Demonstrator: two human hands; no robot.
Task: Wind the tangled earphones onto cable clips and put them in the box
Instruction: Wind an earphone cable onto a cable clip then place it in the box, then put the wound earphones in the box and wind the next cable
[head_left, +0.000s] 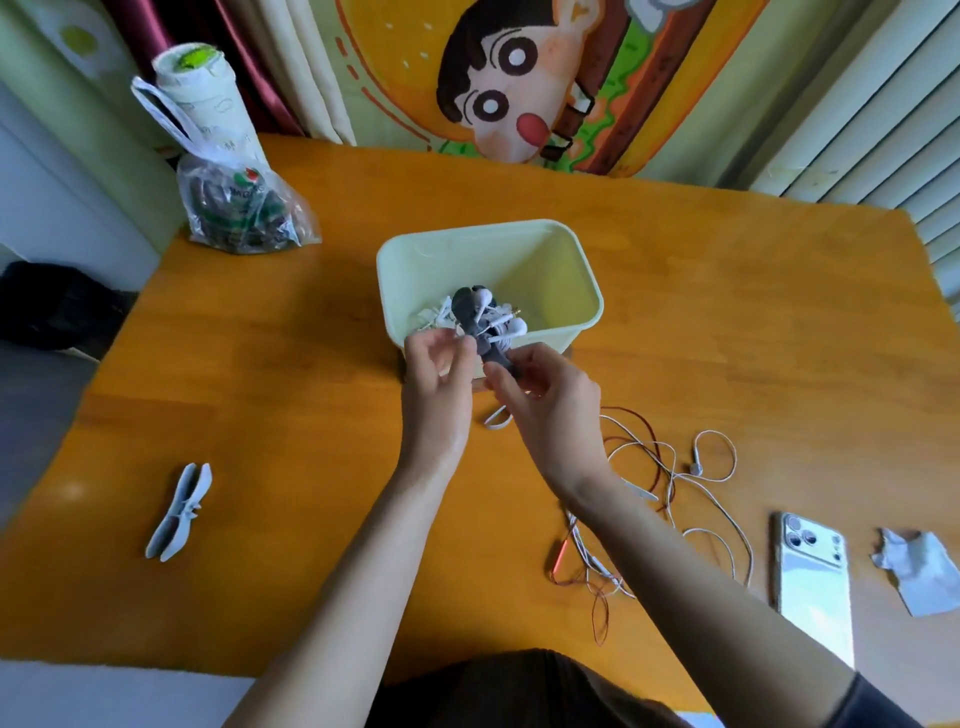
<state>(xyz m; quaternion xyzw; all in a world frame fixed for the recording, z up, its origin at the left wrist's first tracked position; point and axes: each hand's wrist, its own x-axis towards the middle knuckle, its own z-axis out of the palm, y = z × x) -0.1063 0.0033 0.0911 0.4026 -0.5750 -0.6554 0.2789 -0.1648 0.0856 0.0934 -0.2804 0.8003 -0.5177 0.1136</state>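
A dark grey cable clip wound with white earphones is held over the near rim of the pale green box. My right hand grips the clip's lower end. My left hand pinches the white cord at the clip's left side. White wound earphones lie inside the box. A tangle of white and red earphones lies on the table to the right, partly hidden by my right forearm. Two light grey cable clips lie at the left.
The orange wooden table holds a white phone and a crumpled grey wrapper at the right. A plastic bag and a white bottle stand at the far left corner.
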